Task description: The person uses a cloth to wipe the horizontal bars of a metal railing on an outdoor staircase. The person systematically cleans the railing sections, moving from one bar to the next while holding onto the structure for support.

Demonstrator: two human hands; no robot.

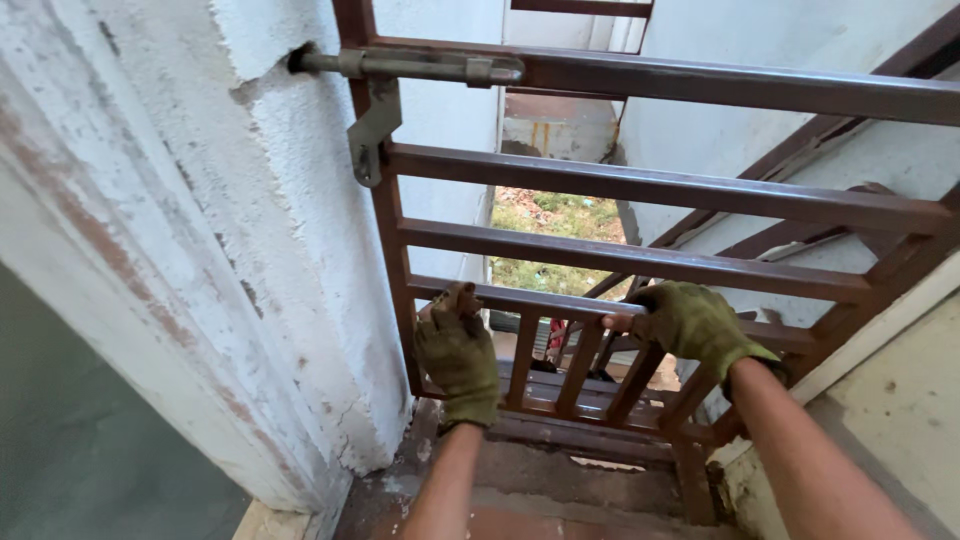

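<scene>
Both hands wear olive-green work gloves and grip a brown metal gate (640,185) made of flat horizontal bars. The left hand (458,352) is curled shut around the gate's lower rail just beside the hinge-side upright, close to the peeling white wall (200,230). The right hand (692,322) is clamped on the same rail further right, above the short vertical bars (580,370). At the top left a grey sliding bolt (410,66) reaches into a hole in the wall — its hasp plate (372,130) hangs below. Beyond the gate lie steps and a patch of green ground (555,235).
</scene>
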